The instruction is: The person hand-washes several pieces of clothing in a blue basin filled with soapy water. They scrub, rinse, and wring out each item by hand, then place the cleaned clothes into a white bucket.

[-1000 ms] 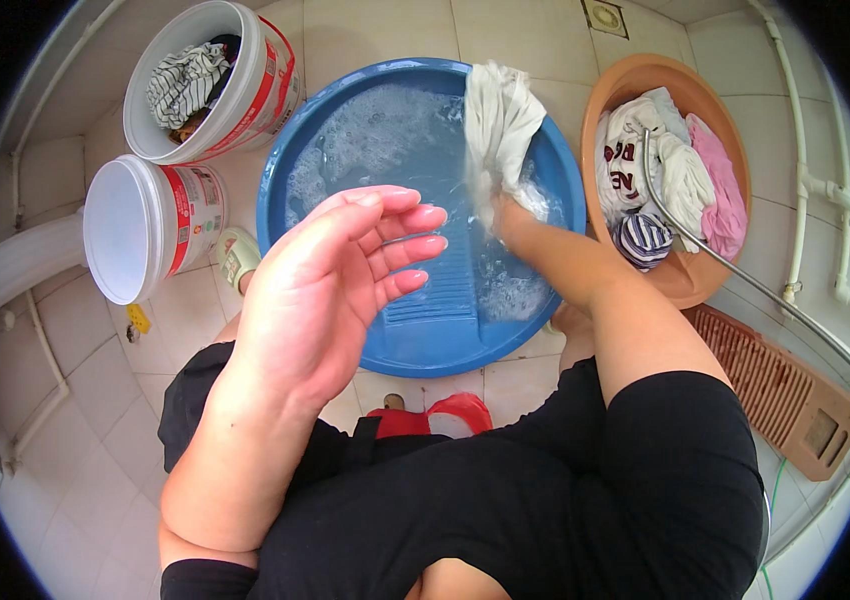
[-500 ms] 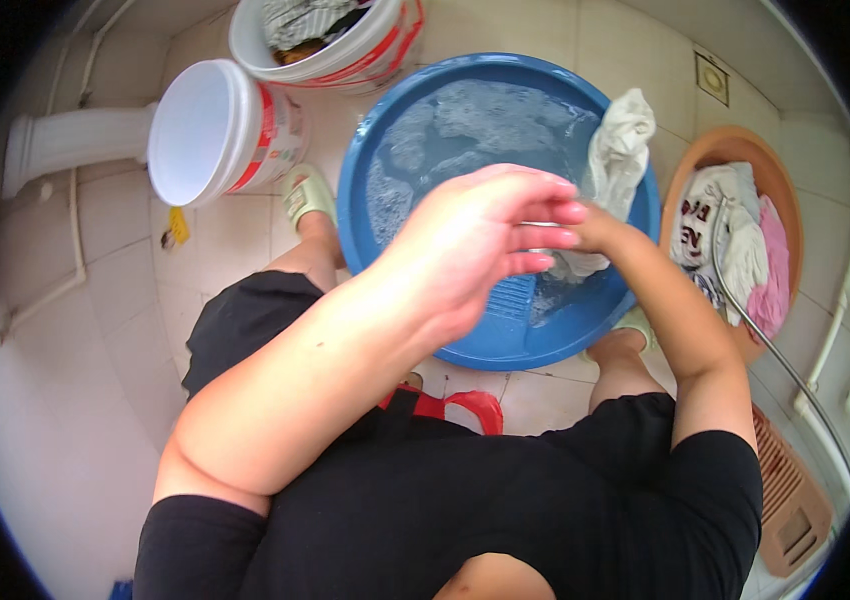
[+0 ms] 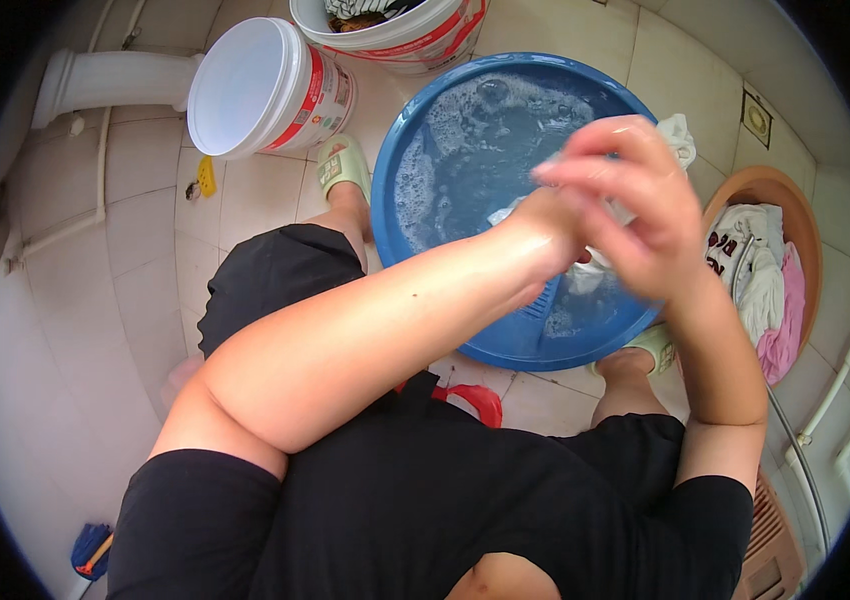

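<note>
A round blue basin (image 3: 385, 165) of foamy water stands on the floor in front of me. Over it my left hand (image 3: 545, 225) reaches in from the left, its fingers hidden behind my other hand. Crossing above it at the wrist side is my right hand (image 3: 640, 190), slightly blurred, with bent fingers spread apart and nothing visible in them. White wet cloth (image 3: 680, 140) hangs over the basin's right rim, and more of it shows below my hands. A ribbed blue washboard part (image 3: 537, 305) lies at the basin's near side.
A white bucket (image 3: 235, 85) lies tilted at the left, next to another bucket (image 3: 395, 45) with clothes. At the right, an orange-brown tub (image 3: 810, 270) holds white and pink laundry (image 3: 780, 330). A grey hose (image 3: 800, 460) runs past it. My slippered feet flank the basin.
My right hand has risen from beside the white cloth to over my left hand. The left hand has moved right, and the cloth sits lower behind them. The whole view has shifted.
</note>
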A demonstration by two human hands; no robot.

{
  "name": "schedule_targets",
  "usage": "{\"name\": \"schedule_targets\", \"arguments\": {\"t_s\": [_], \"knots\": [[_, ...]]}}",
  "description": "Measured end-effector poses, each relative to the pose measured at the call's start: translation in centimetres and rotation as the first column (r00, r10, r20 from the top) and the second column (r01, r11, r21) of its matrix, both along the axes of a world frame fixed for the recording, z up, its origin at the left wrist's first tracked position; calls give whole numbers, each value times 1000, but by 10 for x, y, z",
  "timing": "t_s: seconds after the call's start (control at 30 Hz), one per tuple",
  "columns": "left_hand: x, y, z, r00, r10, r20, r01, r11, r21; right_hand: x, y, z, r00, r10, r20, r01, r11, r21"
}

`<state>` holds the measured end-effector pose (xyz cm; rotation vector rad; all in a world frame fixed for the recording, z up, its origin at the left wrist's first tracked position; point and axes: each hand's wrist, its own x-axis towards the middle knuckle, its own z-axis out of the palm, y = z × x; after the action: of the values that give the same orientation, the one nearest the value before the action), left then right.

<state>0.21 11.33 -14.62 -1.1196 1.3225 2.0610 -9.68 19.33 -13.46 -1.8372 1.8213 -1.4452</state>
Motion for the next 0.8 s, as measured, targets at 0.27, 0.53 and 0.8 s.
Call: {"name": "schedule_targets", "arguments": {"t_s": [0.27, 0.53, 0.8], "knots": [[7, 2, 2, 993, 23, 120, -21, 1000, -19, 61, -22, -5, 953, 296, -72, -302, 947, -106], [11, 2, -1, 988, 35, 152, -31, 999, -27, 69, -26, -2, 940, 240, 241, -230, 971, -73], [14, -6, -18, 985, 50, 166, -44, 998, -39, 17, -27, -8, 569, 87, 818, -231, 971, 58]]}}
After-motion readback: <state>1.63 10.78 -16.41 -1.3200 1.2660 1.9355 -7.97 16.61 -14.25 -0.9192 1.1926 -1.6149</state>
